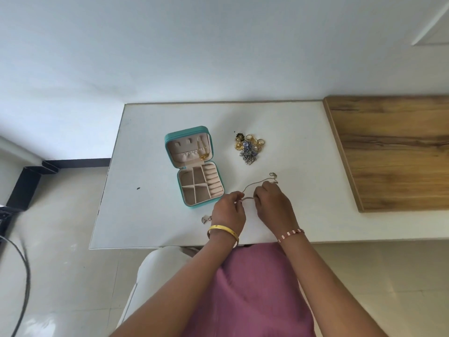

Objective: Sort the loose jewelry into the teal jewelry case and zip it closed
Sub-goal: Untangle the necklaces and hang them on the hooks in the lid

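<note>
White worktop (150,215) meets a pale wall, wood panel (393,152) beside it. Teal jewelry case (194,166) lies open; right of it the loose jewelry (249,147). Nearer me, my left hand (228,210) and right hand (273,203) pinch a thin chain (252,187), fingers clamped on it.

A white rectangular tabletop (150,215) stands against a pale wall (194,45). Touching its right edge lies a brown wood-grain board (398,152). On the far left, a black metal frame (26,181) sits on the glossy cream floor tiles (60,276), near a dark curved cable (23,283).
</note>
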`<action>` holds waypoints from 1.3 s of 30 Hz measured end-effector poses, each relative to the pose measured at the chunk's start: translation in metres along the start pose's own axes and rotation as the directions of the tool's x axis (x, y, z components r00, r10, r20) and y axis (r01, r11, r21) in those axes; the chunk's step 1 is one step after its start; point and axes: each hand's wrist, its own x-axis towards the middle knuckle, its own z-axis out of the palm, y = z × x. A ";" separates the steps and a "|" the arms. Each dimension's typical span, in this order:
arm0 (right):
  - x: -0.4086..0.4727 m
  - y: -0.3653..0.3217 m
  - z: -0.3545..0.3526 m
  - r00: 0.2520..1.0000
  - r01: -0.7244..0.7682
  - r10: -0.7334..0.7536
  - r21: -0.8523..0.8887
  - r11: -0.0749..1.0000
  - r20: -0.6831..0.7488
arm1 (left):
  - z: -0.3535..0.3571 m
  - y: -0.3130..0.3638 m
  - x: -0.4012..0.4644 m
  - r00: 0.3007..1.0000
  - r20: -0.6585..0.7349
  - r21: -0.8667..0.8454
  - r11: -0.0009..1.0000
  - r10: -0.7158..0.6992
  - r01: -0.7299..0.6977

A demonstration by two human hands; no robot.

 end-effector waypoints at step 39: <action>0.021 -0.057 -0.121 0.987 -0.126 0.045 0.581 0.804 0.153 | -0.069 0.053 -0.011 0.983 -0.057 -0.227 0.957 0.173 -0.182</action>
